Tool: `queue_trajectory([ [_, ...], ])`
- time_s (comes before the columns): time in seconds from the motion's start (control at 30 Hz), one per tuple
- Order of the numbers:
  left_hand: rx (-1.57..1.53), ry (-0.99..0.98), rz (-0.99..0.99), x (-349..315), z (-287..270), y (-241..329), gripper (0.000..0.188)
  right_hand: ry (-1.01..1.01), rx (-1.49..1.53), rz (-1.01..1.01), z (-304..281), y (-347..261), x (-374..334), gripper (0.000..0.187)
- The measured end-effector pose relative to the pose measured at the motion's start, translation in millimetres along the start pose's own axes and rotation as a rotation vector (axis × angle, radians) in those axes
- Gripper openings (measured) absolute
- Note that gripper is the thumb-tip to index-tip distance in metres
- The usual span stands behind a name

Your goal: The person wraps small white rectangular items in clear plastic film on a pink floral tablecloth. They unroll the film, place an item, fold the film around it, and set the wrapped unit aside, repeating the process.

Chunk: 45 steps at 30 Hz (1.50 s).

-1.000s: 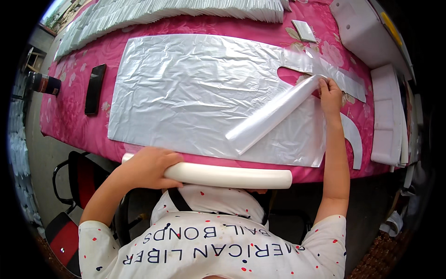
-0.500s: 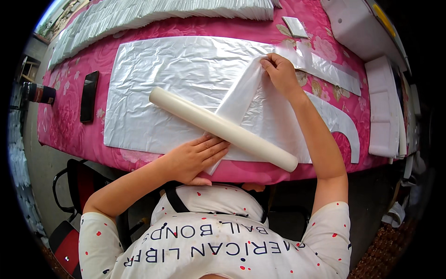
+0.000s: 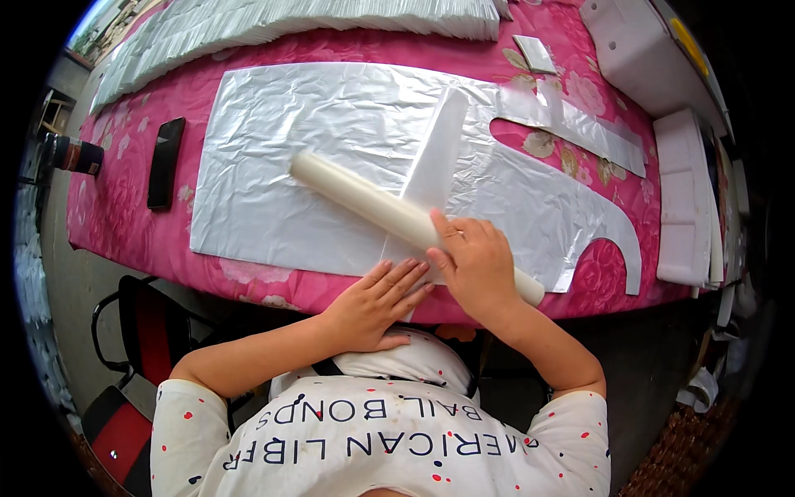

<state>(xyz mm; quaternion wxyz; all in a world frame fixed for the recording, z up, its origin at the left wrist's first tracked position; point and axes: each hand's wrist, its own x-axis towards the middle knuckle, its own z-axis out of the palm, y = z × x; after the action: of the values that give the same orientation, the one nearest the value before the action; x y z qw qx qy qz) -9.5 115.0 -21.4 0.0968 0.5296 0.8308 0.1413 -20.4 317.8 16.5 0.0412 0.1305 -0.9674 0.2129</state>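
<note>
A thin, crinkled white plastic sheet [image 3: 281,182], apron-shaped with curved cut-outs and strap-like ends, lies spread on the table. A narrow folded flap [image 3: 435,149] of white plastic runs across it, partly hidden under a smooth cream-white tube [image 3: 356,192]. The tube lies slantwise, its far left end blurred. My right hand [image 3: 478,267] is closed round the tube towards its near right end. With fingers stretched out, my left hand [image 3: 381,305] presses flat on the near end of the flap by the table's front edge, just left of my right hand.
The table wears a pink flowered cloth [image 3: 124,199]. A long row of stacked white folded plastic [image 3: 315,25] lines the back. On the left are a black phone [image 3: 166,163] and a dark jar [image 3: 78,156]. White foam boxes [image 3: 687,190] stand right; a small white packet [image 3: 534,54] lies behind.
My right hand has let go of the flap's far end and come down onto the tube. The tube has shifted slightly right. My left hand has slid a little right, still flat.
</note>
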Motion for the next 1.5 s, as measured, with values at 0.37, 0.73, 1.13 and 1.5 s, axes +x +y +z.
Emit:
queue_trajectory([
  [0.37,-0.101,-0.162,0.302,9,-25,-35,0.082,0.304,-0.260,0.238,-53,126,-26,0.043],
  [0.73,0.200,-0.001,0.186,5,9,5,0.050,0.115,-0.025,-0.226,-8,32,3,0.047],
  [1.13,0.090,0.053,0.210,0,-2,-6,0.052,0.343,-0.120,-0.191,9,91,124,0.043],
  [1.5,-0.203,0.279,0.227,4,-15,-28,0.054,-0.147,0.278,-0.401,12,22,-2,0.045],
])
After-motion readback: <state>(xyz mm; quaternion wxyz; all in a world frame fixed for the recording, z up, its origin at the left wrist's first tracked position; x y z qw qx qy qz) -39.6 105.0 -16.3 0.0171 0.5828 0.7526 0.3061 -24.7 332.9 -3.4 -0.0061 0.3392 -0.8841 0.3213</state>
